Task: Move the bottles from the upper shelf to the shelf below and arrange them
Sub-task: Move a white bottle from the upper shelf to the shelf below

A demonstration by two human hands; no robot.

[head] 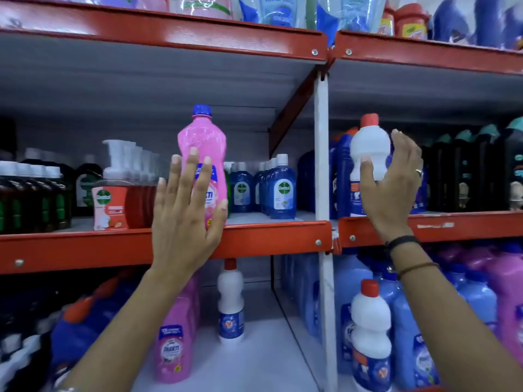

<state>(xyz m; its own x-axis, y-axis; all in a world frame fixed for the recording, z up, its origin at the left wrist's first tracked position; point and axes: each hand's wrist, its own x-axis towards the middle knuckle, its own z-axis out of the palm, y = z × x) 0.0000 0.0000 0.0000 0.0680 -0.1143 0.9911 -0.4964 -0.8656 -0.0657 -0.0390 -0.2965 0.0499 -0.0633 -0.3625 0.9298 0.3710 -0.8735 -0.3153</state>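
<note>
A shop aisle: red metal shelves (271, 236) packed with rows of identical cleaning bottles (278, 188) and refill pouches (280, 9).

Dettol handwash pump bottles (113, 190) are standing left; blue Dettol bottles (280, 190) centre; refill pouches (277, 9) are sitting overhead.

Both forearms reach up and forward. The left hand (184, 213) is raised palm-forward, its fingers (194, 165) spread and straight, thumb out to the right. The right hand (392, 185) curls, thumb left, fingers right; a ring and 2 wrist bands show.
</note>
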